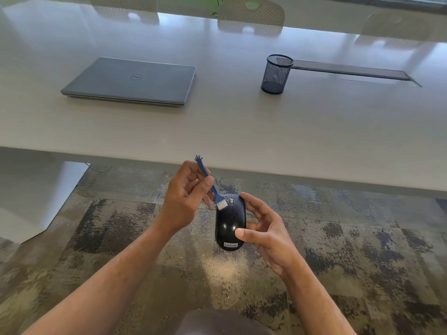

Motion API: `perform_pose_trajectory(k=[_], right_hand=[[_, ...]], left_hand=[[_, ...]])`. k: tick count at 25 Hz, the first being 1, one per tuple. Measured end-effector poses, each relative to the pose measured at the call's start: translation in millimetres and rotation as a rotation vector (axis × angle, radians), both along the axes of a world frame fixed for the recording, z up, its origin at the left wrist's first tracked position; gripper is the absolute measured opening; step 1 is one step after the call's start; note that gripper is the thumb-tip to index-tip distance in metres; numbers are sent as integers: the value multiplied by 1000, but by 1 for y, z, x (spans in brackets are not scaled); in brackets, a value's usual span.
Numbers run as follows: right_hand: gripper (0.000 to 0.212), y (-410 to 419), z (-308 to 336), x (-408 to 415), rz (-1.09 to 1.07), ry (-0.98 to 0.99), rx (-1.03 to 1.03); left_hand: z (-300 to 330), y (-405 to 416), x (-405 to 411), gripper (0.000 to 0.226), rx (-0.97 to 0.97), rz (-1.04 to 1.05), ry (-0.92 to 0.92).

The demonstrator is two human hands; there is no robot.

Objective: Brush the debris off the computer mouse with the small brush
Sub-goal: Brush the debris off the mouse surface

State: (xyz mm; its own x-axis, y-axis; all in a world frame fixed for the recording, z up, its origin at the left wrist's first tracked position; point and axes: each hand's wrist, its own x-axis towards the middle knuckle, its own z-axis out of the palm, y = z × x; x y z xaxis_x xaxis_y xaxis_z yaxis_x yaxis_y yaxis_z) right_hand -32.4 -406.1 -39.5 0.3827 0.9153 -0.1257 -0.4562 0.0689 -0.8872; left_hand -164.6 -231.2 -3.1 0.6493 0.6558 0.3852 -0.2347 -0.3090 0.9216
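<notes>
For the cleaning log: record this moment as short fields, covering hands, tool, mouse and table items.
left hand: pinches the small brush
right hand: holds the computer mouse in the air, below the table edge
bristles: white, touching the mouse's front left, beside the scroll wheel
on table: closed laptop, mesh pen cup

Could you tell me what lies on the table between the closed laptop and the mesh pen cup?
Nothing: in the head view, the table is bare between the laptop and the pen cup.
</notes>
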Motion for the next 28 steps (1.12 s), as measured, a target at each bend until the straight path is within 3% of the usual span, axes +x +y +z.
perform_pose_trajectory(k=[3, 7, 10, 13, 15, 19, 24, 28], right_hand=[[80, 1, 0, -2, 19, -3, -6], [81, 2, -1, -3, 29, -1, -7], [81, 2, -1, -2, 22, -1, -12], [81, 2, -1, -2, 20, -6, -16], [80, 2, -1, -3, 32, -11, -19], [80, 3, 0, -6, 42, -14, -23], [82, 3, 0, -5, 30, -13, -28], [82, 3, -1, -5, 44, -17, -27]], left_hand=[[1, 2, 4, 13, 39, -1, 47], [4, 7, 11, 21, 69, 154, 158], [6, 7, 13, 21, 44, 228, 120], [4, 1, 10, 16, 63, 128, 7], [3, 0, 10, 20, 84, 71, 32], [2, 4, 17, 26, 89, 149, 139], [4, 3, 14, 14, 62, 84, -27], [6, -3, 16, 15, 85, 34, 62]])
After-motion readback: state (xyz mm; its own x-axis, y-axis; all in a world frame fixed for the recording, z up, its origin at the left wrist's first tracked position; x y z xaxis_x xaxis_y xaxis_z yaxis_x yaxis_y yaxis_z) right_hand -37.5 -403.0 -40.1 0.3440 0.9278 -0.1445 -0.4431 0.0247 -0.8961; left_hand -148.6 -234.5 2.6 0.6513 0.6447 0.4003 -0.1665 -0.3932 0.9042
